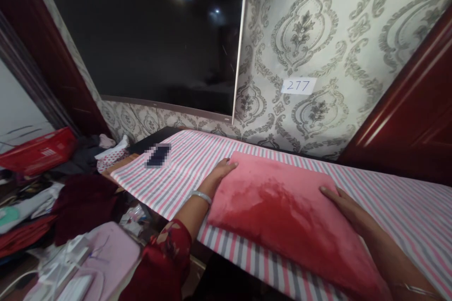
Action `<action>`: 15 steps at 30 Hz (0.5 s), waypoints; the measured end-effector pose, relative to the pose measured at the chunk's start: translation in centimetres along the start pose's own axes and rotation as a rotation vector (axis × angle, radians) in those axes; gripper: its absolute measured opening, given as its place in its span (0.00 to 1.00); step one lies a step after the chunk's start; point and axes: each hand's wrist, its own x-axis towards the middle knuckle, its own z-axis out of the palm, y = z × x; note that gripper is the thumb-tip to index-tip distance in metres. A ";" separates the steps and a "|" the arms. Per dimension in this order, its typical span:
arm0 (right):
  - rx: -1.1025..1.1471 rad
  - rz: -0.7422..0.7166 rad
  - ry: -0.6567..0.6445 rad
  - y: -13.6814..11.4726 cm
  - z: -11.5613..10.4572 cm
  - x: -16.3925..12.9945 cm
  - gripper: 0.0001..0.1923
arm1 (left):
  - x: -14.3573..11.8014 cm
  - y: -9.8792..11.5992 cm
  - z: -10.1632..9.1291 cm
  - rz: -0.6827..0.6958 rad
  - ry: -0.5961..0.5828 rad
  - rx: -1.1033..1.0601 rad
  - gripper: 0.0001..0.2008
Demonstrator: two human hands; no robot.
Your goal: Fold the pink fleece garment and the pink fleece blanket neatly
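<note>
A pink plush cloth [271, 211], thick and seemingly folded into a rough rectangle, lies across a striped sheet [183, 160]. Its nap shows a large darker red patch in the middle and toward the near side. My left hand [225, 171] grips the far left corner, thumb on top and the other fingers partly hidden at the edge. On the right side, my right hand [339, 200] holds the edge with its thumb on the upper face; most of its fingers are out of sight beneath or behind the cloth.
A blurred-out dark item [158, 155] rests on the sheet's left part. Behind the table are a large television [151, 33] and a wall card [298, 86] reading 277. At left are a red basket [38, 150], piled clothes [84, 200] and a pink stool-like surface [113, 249] with cables.
</note>
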 end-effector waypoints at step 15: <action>-0.267 -0.060 0.238 4.2 -1.1 2.1 0.38 | 0.0 -2.0 0.7 0.126 0.051 -0.134 0.26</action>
